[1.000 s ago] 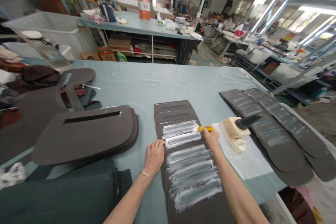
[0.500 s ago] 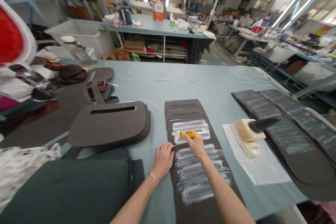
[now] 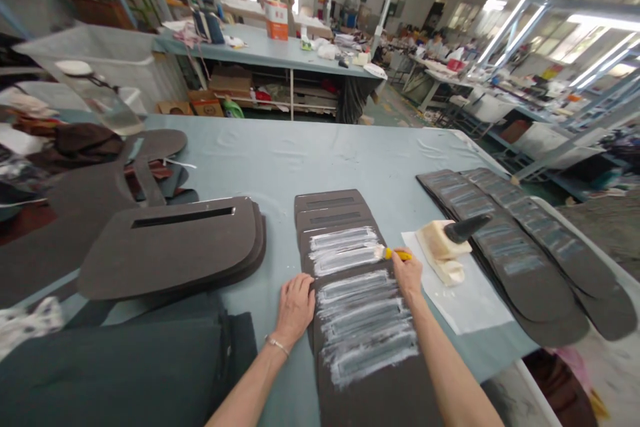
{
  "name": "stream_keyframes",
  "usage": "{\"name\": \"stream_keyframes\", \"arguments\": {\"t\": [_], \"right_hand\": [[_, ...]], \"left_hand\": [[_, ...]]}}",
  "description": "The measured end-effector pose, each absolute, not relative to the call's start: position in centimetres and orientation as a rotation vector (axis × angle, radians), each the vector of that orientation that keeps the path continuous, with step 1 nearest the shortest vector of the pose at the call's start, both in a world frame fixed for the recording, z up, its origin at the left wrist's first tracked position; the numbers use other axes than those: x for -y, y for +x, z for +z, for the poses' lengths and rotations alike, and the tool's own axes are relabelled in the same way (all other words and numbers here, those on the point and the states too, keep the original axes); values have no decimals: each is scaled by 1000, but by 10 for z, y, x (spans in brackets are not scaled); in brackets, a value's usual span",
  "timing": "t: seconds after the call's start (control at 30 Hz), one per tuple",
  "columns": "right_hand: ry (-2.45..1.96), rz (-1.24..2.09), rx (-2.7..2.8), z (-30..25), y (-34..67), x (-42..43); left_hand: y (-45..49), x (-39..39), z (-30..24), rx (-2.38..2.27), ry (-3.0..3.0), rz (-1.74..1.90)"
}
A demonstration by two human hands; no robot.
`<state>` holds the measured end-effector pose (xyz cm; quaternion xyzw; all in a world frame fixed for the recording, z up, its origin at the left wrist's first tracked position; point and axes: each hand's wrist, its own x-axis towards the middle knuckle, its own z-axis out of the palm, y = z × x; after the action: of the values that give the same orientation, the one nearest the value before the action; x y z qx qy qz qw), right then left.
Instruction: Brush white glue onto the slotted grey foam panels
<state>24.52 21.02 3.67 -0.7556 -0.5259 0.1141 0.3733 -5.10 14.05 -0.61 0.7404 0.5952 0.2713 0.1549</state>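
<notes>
Dark grey panels [image 3: 375,383] on the bench [image 3: 260,160] are steadied by the left hand [image 3: 296,307], laid loosely flat at their edge. Pinched in the right hand [image 3: 409,272], a yellow brush [image 3: 390,253] has been swept rightward; its white strip [image 3: 345,261] seems nearly coated, two farther panels [image 3: 327,212] bare.

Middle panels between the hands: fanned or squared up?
Fanned: the dark panels overlap in steps, leaving several slots exposed one behind another; the left hand is at their edge.
</notes>
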Motion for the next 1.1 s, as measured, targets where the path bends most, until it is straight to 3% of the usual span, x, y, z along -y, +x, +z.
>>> {"name": "stream_keyframes", "arguments": {"t": [0.2, 0.4, 0.5, 0.67, 0.87, 1.1], "right_hand": [[-1901, 259, 1408, 50, 227, -196], [-1593, 684, 1583, 63, 133, -161], [-1572, 743, 1601, 56, 119, -162], [-1735, 455, 1516, 55, 116, -166], [-1649, 606, 1690, 54, 135, -161], [-2008, 164, 1450, 59, 232, -187]], "left_hand": [[-56, -137, -2, -1716, 1928, 886], [-51, -112, 3, -1647, 2095, 769], [-47, -104, 1, -1670, 2155, 706], [-42, -105, -2, -1731, 2171, 667], [-40, -105, -4, -1725, 2205, 676], [-38, -104, -8, -1748, 2232, 646]]}}
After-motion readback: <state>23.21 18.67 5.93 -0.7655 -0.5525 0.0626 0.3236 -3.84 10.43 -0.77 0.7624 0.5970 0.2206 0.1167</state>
